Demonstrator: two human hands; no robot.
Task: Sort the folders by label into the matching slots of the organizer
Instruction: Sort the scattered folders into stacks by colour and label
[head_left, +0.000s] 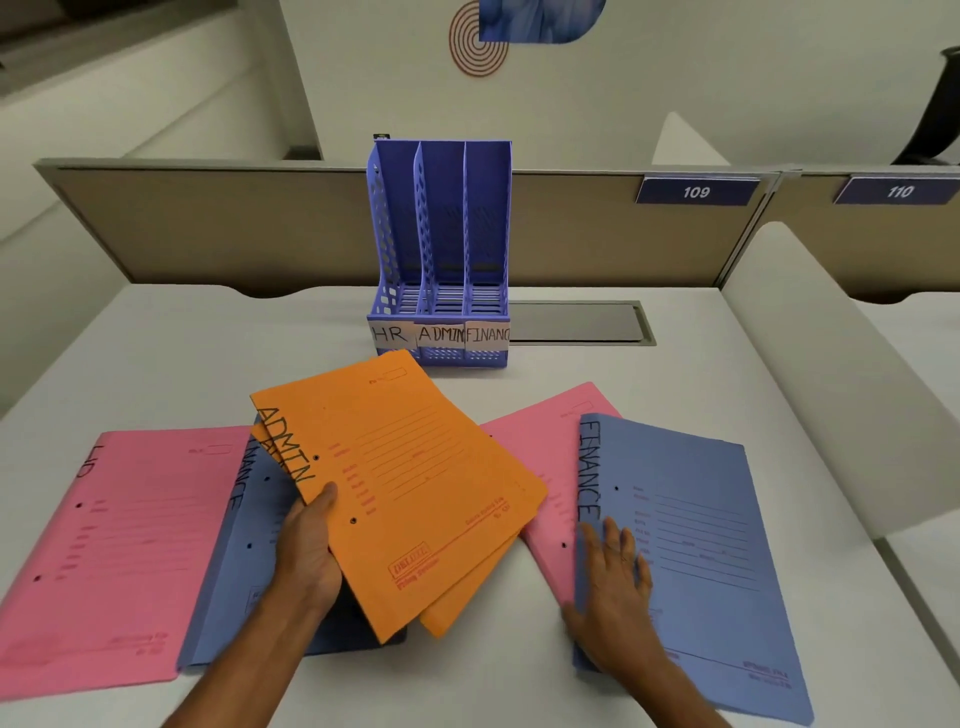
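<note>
Head view: at far left a pink folder (104, 545) lies flat on the desk (509, 665), its edge meeting a blue FINANCE folder (244, 525). The left hand (306, 551), forearm reaching up from below, grips two orange ADMIN folders (415, 493), thumb on top, raised and tilted in front of the purple organizer (441, 249). Further right, the right hand (613, 587) rests with straight, spread fingers on another blue FINANCE folder (711, 545), which overlaps a second pink folder (540, 447).

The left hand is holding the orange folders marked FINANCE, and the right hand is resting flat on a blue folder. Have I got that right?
Not quite. The head view shows the orange folders held by the left hand are marked ADMIN, not FINANCE. The right hand is indeed resting flat on a blue folder.
</note>
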